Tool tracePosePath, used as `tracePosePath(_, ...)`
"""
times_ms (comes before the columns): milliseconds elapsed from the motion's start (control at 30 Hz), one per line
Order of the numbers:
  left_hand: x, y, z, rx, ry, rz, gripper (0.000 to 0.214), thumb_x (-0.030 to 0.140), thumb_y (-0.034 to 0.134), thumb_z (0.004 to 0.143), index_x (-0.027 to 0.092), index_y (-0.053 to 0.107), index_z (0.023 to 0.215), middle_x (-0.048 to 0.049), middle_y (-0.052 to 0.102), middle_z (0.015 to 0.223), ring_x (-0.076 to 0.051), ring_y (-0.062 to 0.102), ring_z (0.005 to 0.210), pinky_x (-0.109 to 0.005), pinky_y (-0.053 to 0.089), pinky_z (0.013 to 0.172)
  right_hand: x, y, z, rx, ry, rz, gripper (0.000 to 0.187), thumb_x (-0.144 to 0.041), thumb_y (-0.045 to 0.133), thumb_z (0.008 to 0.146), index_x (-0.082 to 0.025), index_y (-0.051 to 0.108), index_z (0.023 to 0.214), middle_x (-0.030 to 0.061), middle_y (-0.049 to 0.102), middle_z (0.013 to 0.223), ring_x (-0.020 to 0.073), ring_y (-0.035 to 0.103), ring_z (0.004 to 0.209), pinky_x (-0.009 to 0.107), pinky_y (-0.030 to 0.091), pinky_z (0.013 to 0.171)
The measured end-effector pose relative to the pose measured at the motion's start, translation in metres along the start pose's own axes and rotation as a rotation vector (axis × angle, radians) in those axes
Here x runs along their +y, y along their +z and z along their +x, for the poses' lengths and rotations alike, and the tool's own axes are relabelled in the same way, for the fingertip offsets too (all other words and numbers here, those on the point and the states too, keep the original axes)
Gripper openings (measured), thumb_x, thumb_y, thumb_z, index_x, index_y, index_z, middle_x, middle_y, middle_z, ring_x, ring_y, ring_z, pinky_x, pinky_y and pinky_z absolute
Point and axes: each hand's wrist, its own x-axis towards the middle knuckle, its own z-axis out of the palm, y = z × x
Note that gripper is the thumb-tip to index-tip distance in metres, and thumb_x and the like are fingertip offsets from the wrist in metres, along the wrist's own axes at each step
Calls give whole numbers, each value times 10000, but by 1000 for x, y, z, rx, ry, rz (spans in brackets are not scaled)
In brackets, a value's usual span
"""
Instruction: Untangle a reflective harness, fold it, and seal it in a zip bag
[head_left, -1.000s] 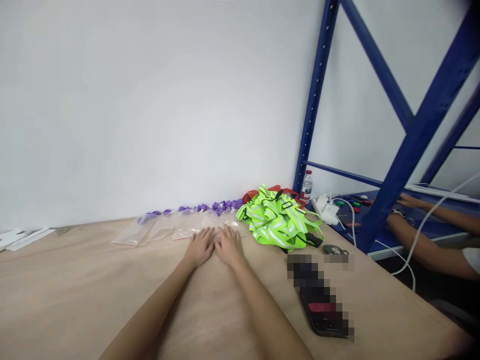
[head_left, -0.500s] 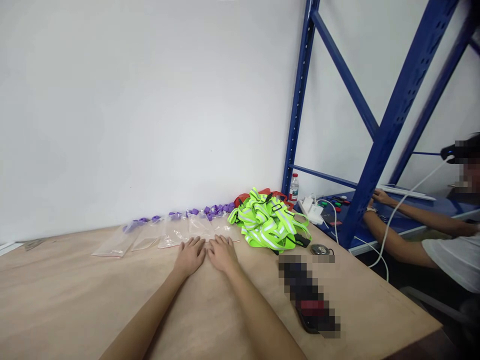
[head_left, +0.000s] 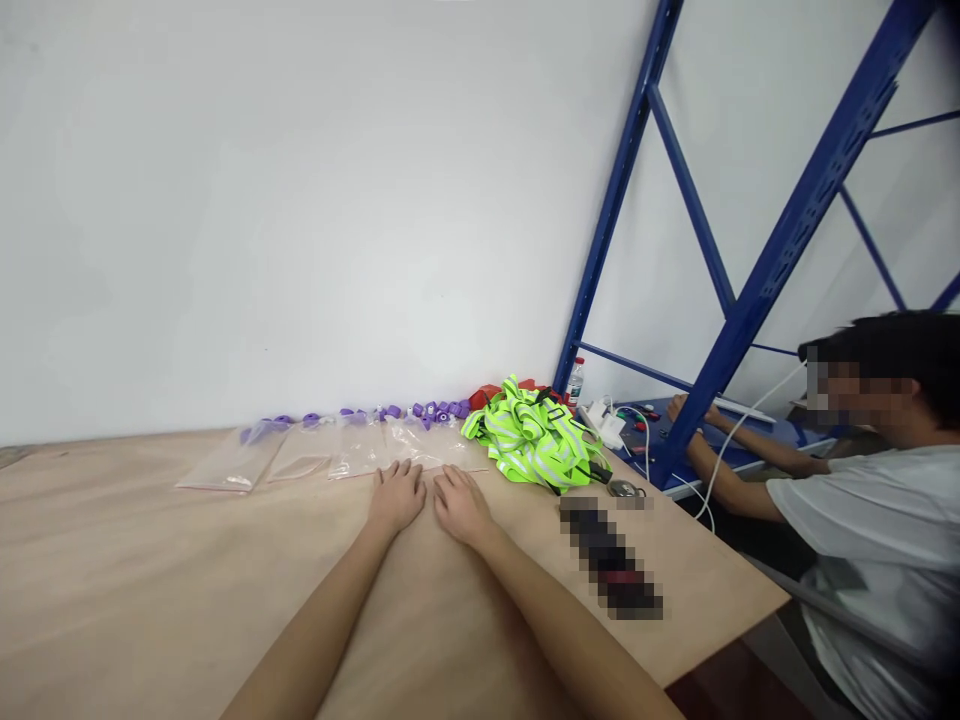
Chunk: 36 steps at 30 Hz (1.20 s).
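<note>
Hands (head_left: 429, 500) stayed flat, open and empty on the table (head_left: 150, 580).
Only the view swung; bags (head_left: 330, 455) beyond the fingertips remained untouched.

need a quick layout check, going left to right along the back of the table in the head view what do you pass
clear plastic bags → purple pieces by the wall → neon yellow reflective straps → water bottle → blue rack upright → co-worker in a white shirt

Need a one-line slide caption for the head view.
Both hands, left hand and right hand, rest flat on a wooden table near clear bags and green reflective vests.
</note>
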Motion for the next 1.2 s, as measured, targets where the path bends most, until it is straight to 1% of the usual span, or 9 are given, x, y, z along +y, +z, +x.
tracePosePath(100,-1,1,0,6,-7,-27,477,334,371,973,213,539,1402,-127,465,1534,-337,363,1430,-605,211,1155,5,-13,-8,2,-61,-24,413,-216,558,899,-182,630,1304,124,562,1462,250,492,1367,399,327,1172)
tracePosePath(233,-1,1,0,7,-1,-63,467,333,371,968,208,556,1379,-130,467,1531,-343,356,1432,-613,196,1155,31,-45,-10,28,-57,-62,324,-197,506,921,-234,719,1162,66,760,1147,202,688,1064,364,413,1091)
tracePosePath(300,-1,1,0,8,-1,-77,469,328,367,968,209,551,1382,-129,464,1533,-342,350,1434,-615,185,1157,51,-68,-7,67,16,-92,309,-224,488,931,-242,745,1101,57,785,1039,204,718,947,323,497,943)
tracePosePath(400,-1,0,-1,7,-7,-89,470,323,374,965,208,543,1389,-135,456,1537,-340,338,1441,-606,170,1165,82,-107,3,127,162,-145,345,-268,455,944,-253,729,1153,35,792,936,196,730,834,271,514,779)
tracePosePath(533,1,-1,-2,1,-15,-98,467,322,381,962,212,545,1385,-134,454,1538,-337,335,1444,-600,169,1171,120,-154,18,183,375,-232,389,-313,422,950,-225,703,1204,74,783,921,246,721,856,315,496,769)
tracePosePath(633,2,-3,-3,-2,-19,-101,471,329,376,962,211,545,1386,-132,458,1536,-336,340,1442,-606,168,1175,143,-172,25,148,483,-263,426,-352,419,954,-224,668,1274,112,769,1052,297,706,979,354,490,801)
tracePosePath(800,4,-7,-5,9,-22,-101,460,328,391,951,220,564,1363,-124,486,1515,-329,367,1426,-602,187,1176,169,-167,37,37,530,-244,557,-430,412,974,-213,495,1480,156,737,1174,332,685,1087,417,483,900)
tracePosePath(933,5,-10,-6,32,-25,-105,433,313,405,945,229,600,1322,-121,528,1475,-323,407,1400,-584,221,1171,180,-154,56,-18,531,-205,624,-491,427,965,-198,443,1516,171,744,1139,342,697,1083,449,485,931)
tracePosePath(1200,2,-5,-2,50,-50,-142,399,278,425,938,246,628,1280,-101,564,1433,-294,431,1378,-549,220,1189,182,-130,86,-10,555,-132,575,-512,431,952,-160,618,1367,188,701,1251,349,665,1156,454,488,982)
